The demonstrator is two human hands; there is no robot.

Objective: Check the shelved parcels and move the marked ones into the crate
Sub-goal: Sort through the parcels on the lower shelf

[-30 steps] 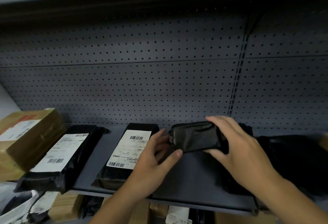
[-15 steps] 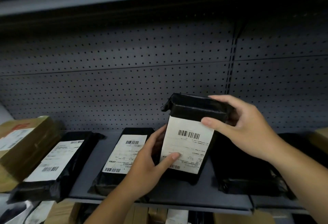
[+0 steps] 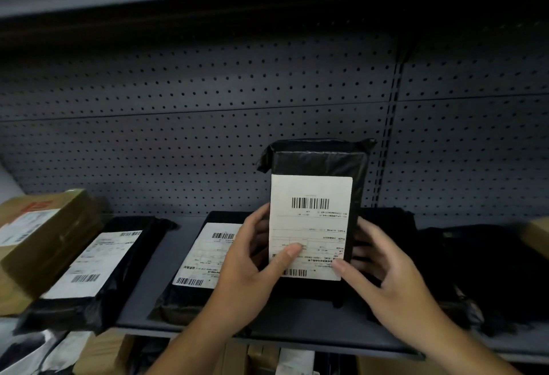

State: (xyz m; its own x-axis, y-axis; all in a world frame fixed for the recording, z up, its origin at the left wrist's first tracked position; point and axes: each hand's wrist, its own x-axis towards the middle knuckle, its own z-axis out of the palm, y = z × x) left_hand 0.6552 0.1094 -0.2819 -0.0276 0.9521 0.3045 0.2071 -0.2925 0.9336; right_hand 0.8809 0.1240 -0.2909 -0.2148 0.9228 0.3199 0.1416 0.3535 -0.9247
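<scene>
Left thumb [image 3: 286, 255] is flat on the label [image 3: 310, 226], low left. The other left fingers wrap the edge behind, so the left hand [image 3: 252, 273] is grasping the parcel [image 3: 315, 163]. Right thumb [image 3: 341, 267] sits on the label's 5 o'clock corner, and the right hand [image 3: 386, 279] has blurred, spread fingers round the right edge, also grasping.

Parcel is upright, long axis 12 to 6, label facing the camera with a barcode near the top and another at the bottom. It is a rectangular block in glossy, crinkled black plastic with loose film flaps at the top corners. Label print is too small to read. Whether its lower end touches the shelf [image 3: 297, 324] is unclear.

At 9 o'clock a second parcel [image 3: 190, 294] lies flat, partly behind the left hand. Further at 9 are a third parcel [image 3: 124, 285] and a taped carton [image 3: 53, 241], cut off by the frame. At 3 o'clock are black bags [image 3: 490, 270], too dark to make out. At 12 is grey pegboard [image 3: 208, 137].
</scene>
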